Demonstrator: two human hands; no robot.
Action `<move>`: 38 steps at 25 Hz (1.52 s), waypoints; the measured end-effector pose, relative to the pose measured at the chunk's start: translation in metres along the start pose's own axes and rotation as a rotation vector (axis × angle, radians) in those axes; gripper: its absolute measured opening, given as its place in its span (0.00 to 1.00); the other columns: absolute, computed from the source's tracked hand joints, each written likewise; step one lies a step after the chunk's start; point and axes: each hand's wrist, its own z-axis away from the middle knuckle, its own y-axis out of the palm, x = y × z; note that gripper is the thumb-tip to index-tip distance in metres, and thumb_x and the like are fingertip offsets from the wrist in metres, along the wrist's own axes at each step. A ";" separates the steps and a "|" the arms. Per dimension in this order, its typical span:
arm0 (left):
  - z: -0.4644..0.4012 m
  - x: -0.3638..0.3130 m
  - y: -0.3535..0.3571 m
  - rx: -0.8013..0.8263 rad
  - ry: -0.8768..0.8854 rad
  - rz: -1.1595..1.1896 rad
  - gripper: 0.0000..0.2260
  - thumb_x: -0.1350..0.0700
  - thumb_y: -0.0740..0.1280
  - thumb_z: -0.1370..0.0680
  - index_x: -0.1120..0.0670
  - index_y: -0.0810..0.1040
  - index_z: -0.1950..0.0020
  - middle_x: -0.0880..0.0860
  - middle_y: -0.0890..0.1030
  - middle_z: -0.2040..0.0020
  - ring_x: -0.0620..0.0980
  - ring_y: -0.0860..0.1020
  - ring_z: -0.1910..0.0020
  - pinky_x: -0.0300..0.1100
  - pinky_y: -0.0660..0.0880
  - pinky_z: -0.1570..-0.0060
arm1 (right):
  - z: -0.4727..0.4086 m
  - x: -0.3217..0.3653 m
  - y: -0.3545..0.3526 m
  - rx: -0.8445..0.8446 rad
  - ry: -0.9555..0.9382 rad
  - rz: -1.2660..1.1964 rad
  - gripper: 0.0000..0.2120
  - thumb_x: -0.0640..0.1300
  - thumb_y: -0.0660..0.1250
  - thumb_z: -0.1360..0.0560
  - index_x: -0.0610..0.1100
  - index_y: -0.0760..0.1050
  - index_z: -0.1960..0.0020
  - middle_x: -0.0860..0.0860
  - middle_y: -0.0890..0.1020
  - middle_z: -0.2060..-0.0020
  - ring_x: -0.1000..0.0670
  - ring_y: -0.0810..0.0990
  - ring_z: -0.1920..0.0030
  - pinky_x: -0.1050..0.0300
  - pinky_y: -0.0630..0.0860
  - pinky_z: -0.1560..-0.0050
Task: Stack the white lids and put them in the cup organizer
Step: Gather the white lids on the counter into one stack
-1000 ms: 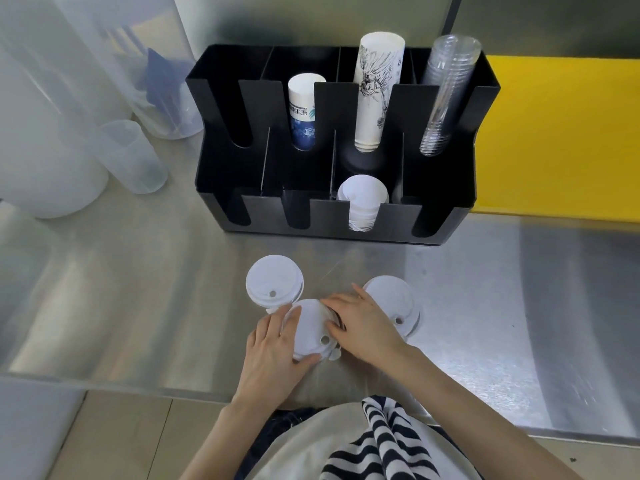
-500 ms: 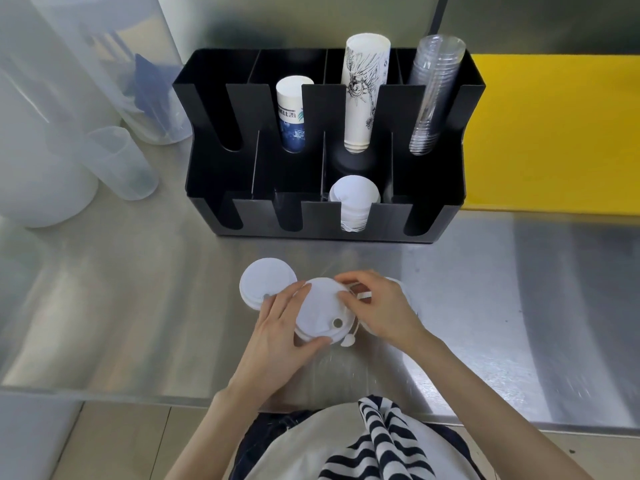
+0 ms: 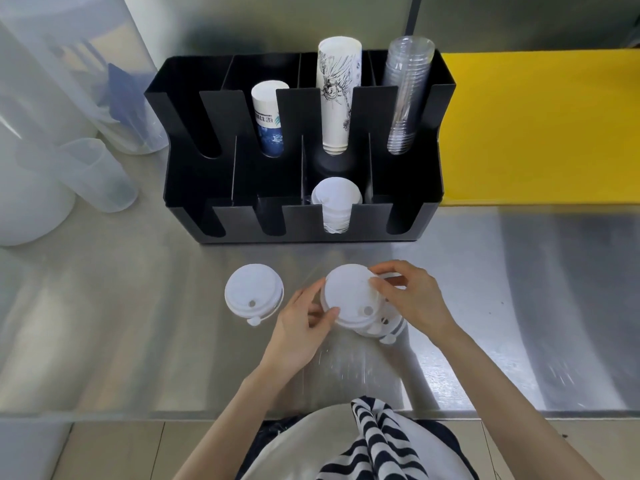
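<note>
Both hands, left point(image 3: 300, 329) and right point(image 3: 414, 299), pinch one white lid point(image 3: 349, 294) over another lid point(image 3: 388, 327); blue cup's point(image 3: 269, 124) writing too blurry.

Between the left hand point(image 3: 300, 329) and the right hand point(image 3: 412, 299) sits a lid point(image 3: 349, 294), on top of other lids point(image 3: 382, 327). Left of the left hand lies one separate lid point(image 3: 252, 295). Behind both hands stands the cup organizer point(image 3: 298, 216), with a lid stack point(image 3: 336, 206) in its front row.
</note>
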 end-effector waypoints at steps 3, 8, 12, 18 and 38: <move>-0.006 -0.005 0.007 0.023 -0.051 -0.035 0.17 0.54 0.64 0.25 0.47 0.70 0.36 0.53 0.82 0.48 0.42 0.76 0.57 0.15 0.63 0.64 | 0.000 -0.009 -0.010 -0.007 0.044 0.028 0.05 0.43 0.67 0.29 0.53 0.76 0.57 0.56 0.79 0.57 0.62 0.76 0.62 0.82 0.68 0.65; -0.006 -0.012 0.022 0.062 -0.039 -0.060 0.19 0.55 0.63 0.24 0.49 0.67 0.33 0.53 0.77 0.44 0.44 0.76 0.55 0.23 0.66 0.59 | 0.000 -0.021 -0.011 -0.050 0.076 0.046 0.04 0.43 0.66 0.29 0.51 0.77 0.56 0.54 0.79 0.56 0.55 0.76 0.60 0.83 0.66 0.65; -0.005 -0.011 0.033 0.074 -0.008 -0.094 0.22 0.56 0.63 0.25 0.51 0.65 0.32 0.53 0.72 0.39 0.49 0.77 0.52 0.39 0.72 0.46 | -0.001 -0.025 -0.011 -0.067 0.064 0.063 0.05 0.41 0.66 0.29 0.48 0.78 0.54 0.54 0.79 0.56 0.53 0.76 0.58 0.83 0.66 0.64; -0.003 -0.006 0.040 0.094 0.000 -0.115 0.23 0.56 0.63 0.25 0.51 0.63 0.31 0.53 0.70 0.36 0.44 0.73 0.55 0.35 0.70 0.48 | 0.002 -0.033 -0.011 -0.064 0.098 0.038 0.06 0.41 0.66 0.29 0.48 0.78 0.54 0.53 0.80 0.57 0.58 0.76 0.60 0.83 0.66 0.65; -0.018 0.010 0.030 -0.007 0.042 -0.214 0.22 0.55 0.57 0.22 0.54 0.57 0.29 0.52 0.62 0.27 0.55 0.61 0.30 0.36 0.53 0.37 | 0.013 -0.031 0.017 0.059 -0.097 0.234 0.24 0.46 0.65 0.28 0.48 0.64 0.33 0.51 0.68 0.31 0.51 0.67 0.33 0.68 0.59 0.39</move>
